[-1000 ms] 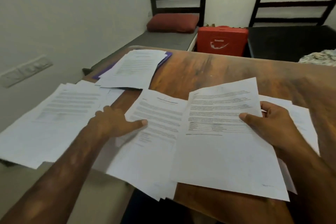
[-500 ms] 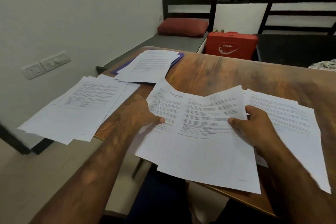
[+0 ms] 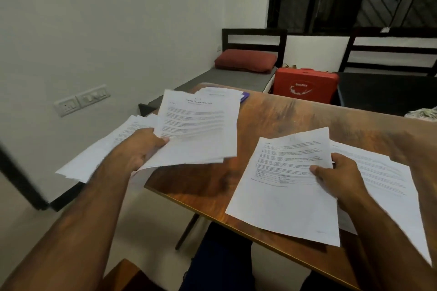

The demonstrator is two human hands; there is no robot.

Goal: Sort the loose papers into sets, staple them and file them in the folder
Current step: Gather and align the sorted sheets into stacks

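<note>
Looks mid-sorting: left hand pinches a sheaf, right hand pinches a sheet (maybe a couple), so next each probably needs matching to its set.

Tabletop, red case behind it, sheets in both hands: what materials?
Tabletop: wood or wood-look laminate, semi-gloss; streaky brown grain, soft sheen. Red case: probably moulded plastic; uniform colour, rounded edges, white logo. Sheets in the left hand and sheet in the right hand: thin matte printer paper; they flex where held.
</note>
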